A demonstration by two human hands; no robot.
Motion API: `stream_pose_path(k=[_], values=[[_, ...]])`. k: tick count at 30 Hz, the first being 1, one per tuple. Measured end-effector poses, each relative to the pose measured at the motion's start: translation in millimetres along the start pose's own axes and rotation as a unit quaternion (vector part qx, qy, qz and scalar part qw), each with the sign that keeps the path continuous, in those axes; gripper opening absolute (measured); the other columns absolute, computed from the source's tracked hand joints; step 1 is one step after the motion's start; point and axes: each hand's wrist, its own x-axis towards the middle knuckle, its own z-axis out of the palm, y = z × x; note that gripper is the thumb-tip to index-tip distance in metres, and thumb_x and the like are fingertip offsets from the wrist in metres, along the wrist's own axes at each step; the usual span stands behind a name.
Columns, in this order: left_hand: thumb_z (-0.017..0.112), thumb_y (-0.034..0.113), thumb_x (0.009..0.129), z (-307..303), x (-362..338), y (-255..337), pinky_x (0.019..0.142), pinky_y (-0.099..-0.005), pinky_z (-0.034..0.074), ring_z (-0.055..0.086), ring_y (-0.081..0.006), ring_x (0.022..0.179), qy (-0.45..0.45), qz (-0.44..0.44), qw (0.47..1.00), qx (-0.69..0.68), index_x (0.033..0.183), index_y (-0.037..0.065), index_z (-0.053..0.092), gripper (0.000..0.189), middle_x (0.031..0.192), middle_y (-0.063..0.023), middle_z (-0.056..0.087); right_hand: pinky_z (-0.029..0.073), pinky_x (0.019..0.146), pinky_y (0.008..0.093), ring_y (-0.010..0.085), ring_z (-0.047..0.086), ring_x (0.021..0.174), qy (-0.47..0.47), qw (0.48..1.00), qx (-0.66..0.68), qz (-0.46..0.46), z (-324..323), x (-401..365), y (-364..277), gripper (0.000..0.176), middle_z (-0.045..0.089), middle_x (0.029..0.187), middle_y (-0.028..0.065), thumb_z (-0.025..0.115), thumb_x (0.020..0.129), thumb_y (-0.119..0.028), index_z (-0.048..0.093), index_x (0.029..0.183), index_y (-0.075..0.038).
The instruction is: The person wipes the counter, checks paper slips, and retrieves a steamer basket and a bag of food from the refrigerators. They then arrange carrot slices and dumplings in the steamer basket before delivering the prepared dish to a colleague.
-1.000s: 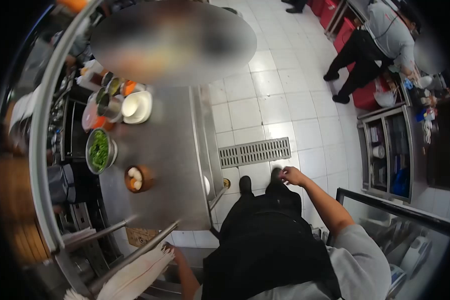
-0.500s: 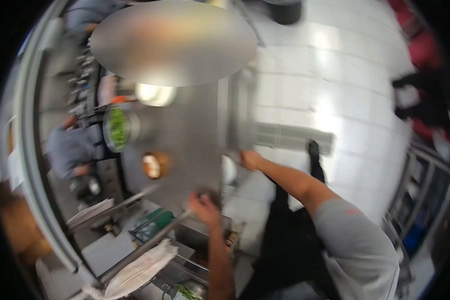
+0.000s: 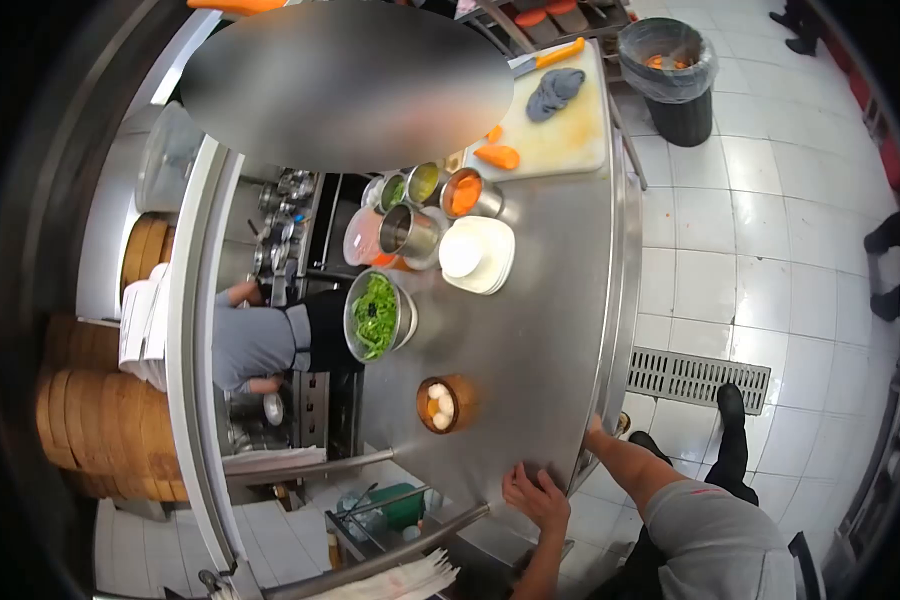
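Steel surface (image 3: 540, 340) runs from near to far through the middle of the view, and both hands meet it at its near end. The left hand (image 3: 536, 496) lies flat on the near edge with fingers spread, holding nothing. The right hand (image 3: 596, 427) is at the right rim, mostly hidden by the edge, so whether it grips or rests cannot be told. A small bamboo steamer (image 3: 445, 403) holding pale round pieces sits near the left hand, a little farther and to the left, not touching it. Farther along stand a metal bowl of green leaves (image 3: 375, 318), a stack of white plates (image 3: 477, 255) and round tins of orange and green food (image 3: 462, 192). At the far end lies a cutting board (image 3: 560, 135) with carrot pieces (image 3: 497, 156) and a grey cloth (image 3: 553, 90). A co-worker in grey (image 3: 255, 345) stands left of the surface
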Motion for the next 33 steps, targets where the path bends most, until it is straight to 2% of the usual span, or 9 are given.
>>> stream_pose_path(k=[4, 7, 11, 13, 16, 23, 26, 29, 33], values=[[0.050, 0.032, 0.099, 2.6, -1.7, -3.1, 0.104, -0.0535, 0.027, 0.039, -0.0378, 0.125, -0.020, -0.011, 1.000, 0.008, 0.129, -0.001, 0.051, 0.044, 0.131, -0.0209, 0.043, 0.043, 0.104, 0.0419, 0.0314, 0.054, 0.125, -0.078, 0.995, -0.040, 0.054, -32.1, -13.8, -21.5, 0.049, 0.058, 0.138, 0.0121, 0.039, 0.097, -0.035, 0.057, 0.133, -0.006], [0.052, 0.036, 0.097, 5.7, -3.0, -4.7, 0.104, -0.0539, 0.029, 0.038, -0.0396, 0.126, -0.012, -0.006, 1.000, 0.015, 0.129, 0.000, 0.052, 0.048, 0.132, -0.0210, 0.043, 0.041, 0.103, 0.0448, 0.0337, 0.053, 0.125, 0.122, 0.897, 0.418, -0.074, 109.3, 39.6, 50.1, 0.049, 0.056, 0.139, 0.0140, 0.038, 0.098, -0.034, 0.056, 0.134, -0.006], [0.053, 0.036, 0.097, 8.0, -3.0, -6.2, 0.103, -0.0544, 0.029, 0.038, -0.0399, 0.126, -0.003, -0.002, 1.000, 0.014, 0.129, 0.001, 0.052, 0.048, 0.133, -0.0215, 0.042, 0.041, 0.101, 0.0465, 0.0370, 0.053, 0.122, -0.006, 0.903, 0.414, 0.115, -13.5, -19.2, -26.2, 0.046, 0.057, 0.137, 0.0161, 0.042, 0.096, -0.033, 0.057, 0.131, -0.006], [0.053, 0.036, 0.097, 8.6, -1.9, -6.7, 0.103, -0.0550, 0.030, 0.039, -0.0401, 0.125, 0.000, 0.003, 1.000, 0.014, 0.129, 0.001, 0.053, 0.048, 0.132, -0.0218, 0.043, 0.053, 0.085, 0.0458, 0.0382, 0.065, 0.098, 0.224, 0.959, 0.164, -0.060, -33.2, -31.6, -40.0, 0.042, 0.069, 0.105, 0.0182, 0.069, 0.075, -0.029, 0.067, 0.111, -0.008], [0.054, 0.036, 0.096, 8.9, -1.2, -4.2, 0.101, -0.0552, 0.031, 0.041, -0.0397, 0.123, 0.024, 0.011, 0.999, 0.021, 0.126, 0.001, 0.054, 0.046, 0.129, -0.0213, 0.045, 0.051, 0.084, 0.0517, 0.0448, 0.063, 0.096, 0.211, 0.959, 0.121, -0.144, -120.0, -82.0, -72.2, 0.042, 0.067, 0.100, 0.0235, 0.064, 0.081, -0.024, 0.058, 0.117, -0.003], [0.059, 0.034, 0.092, 9.1, 1.3, -5.2, 0.098, -0.0539, 0.033, 0.045, -0.0381, 0.117, 0.045, 0.000, 0.999, 0.025, 0.120, 0.001, 0.057, 0.043, 0.120, -0.0186, 0.051, 0.047, 0.082, 0.0543, 0.0477, 0.061, 0.097, 0.127, 0.971, 0.194, 0.054, -236.7, -154.3, 37.7, 0.031, 0.063, 0.100, 0.0302, 0.057, 0.089, -0.019, 0.049, 0.113, -0.002], [0.062, 0.034, 0.088, 12.7, 0.8, -8.0, 0.098, -0.0545, 0.034, 0.045, -0.0395, 0.117, 0.056, -0.016, 0.998, 0.033, 0.117, 0.003, 0.059, 0.043, 0.121, -0.0188, 0.052, 0.052, 0.081, 0.0467, 0.0409, 0.066, 0.093, 0.195, 0.969, 0.153, -0.008, -311.5, -190.2, 130.1, 0.032, 0.067, 0.092, 0.0249, 0.060, 0.092, -0.026, 0.059, 0.111, -0.001], [0.062, 0.033, 0.088, 11.7, 0.7, -2.4, 0.097, -0.0543, 0.035, 0.046, -0.0387, 0.116, 0.066, -0.036, 0.997, 0.003, 0.117, 0.005, 0.059, 0.040, 0.120, -0.0188, 0.054, 0.047, 0.052, 0.0329, 0.0129, 0.056, 0.062, 0.118, 0.926, 0.352, 0.074, -392.5, -224.4, 241.1, 0.022, 0.060, 0.075, 0.0032, 0.066, 0.093, -0.022, 0.057, 0.110, -0.012], [0.055, 0.026, 0.095, 20.2, 31.2, -45.1, 0.099, -0.0503, 0.040, 0.051, -0.0401, 0.115, 0.025, -0.151, 0.961, -0.231, 0.121, 0.003, 0.058, 0.035, 0.122, -0.0236, 0.055, 0.048, 0.053, 0.0332, 0.0142, 0.056, 0.065, 0.219, 0.927, 0.259, 0.158, -523.7, -316.5, 244.1, 0.014, 0.062, 0.080, 0.0065, 0.057, 0.094, -0.015, 0.058, 0.105, -0.006]])
